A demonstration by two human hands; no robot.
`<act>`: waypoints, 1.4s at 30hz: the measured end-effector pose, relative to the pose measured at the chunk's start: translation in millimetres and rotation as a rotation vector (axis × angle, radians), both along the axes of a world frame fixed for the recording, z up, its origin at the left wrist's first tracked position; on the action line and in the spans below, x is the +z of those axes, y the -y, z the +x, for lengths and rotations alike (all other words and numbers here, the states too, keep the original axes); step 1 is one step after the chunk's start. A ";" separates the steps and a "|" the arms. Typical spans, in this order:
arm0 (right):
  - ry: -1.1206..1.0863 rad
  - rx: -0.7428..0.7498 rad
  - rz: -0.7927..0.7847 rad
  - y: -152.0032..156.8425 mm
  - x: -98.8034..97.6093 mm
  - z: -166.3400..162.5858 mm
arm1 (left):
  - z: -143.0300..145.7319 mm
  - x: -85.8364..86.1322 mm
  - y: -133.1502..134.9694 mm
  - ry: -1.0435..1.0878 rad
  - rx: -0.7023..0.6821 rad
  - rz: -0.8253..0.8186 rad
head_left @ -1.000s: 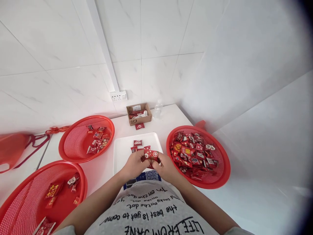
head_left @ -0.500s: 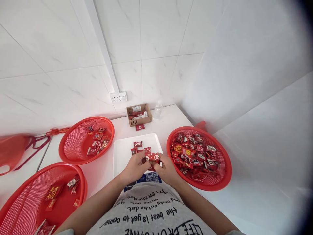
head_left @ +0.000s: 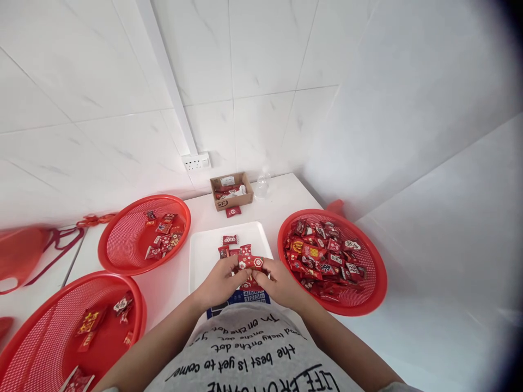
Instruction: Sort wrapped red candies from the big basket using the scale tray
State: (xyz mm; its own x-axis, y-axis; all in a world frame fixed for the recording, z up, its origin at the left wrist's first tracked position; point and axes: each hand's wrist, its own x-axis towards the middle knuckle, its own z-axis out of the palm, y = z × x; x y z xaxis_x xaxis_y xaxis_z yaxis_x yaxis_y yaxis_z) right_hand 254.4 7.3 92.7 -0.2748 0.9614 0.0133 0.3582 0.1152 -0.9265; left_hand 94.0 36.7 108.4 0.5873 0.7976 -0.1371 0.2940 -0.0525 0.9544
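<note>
A red packet [head_left: 250,263] is pinched between the left hand [head_left: 219,281] and right hand [head_left: 283,282], more red wrapper [head_left: 249,284] being exposed below than a moment ago, so handling seems unfinished.

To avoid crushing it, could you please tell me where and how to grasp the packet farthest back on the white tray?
Pinch the packet across its middle, by its near and far edges, probably best from above: it lies flat and uncovered on the white tray, its ends pointing sideways, apart from the other packets.
</note>
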 end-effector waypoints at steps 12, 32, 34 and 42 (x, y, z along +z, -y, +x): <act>-0.147 -0.066 -0.024 3.3 4.9 -5.5 | 9.2 -0.6 7.4 0.144 0.082 -0.004; -0.110 -0.031 0.020 3.2 8.7 -0.5 | 2.5 8.0 4.3 0.074 -0.023 -0.094; -0.109 -0.036 0.007 3.0 8.4 -1.5 | 3.4 9.6 4.8 0.063 -0.021 -0.065; -0.222 -0.071 -0.050 3.4 3.4 -7.7 | 5.8 7.3 6.1 0.040 0.056 0.016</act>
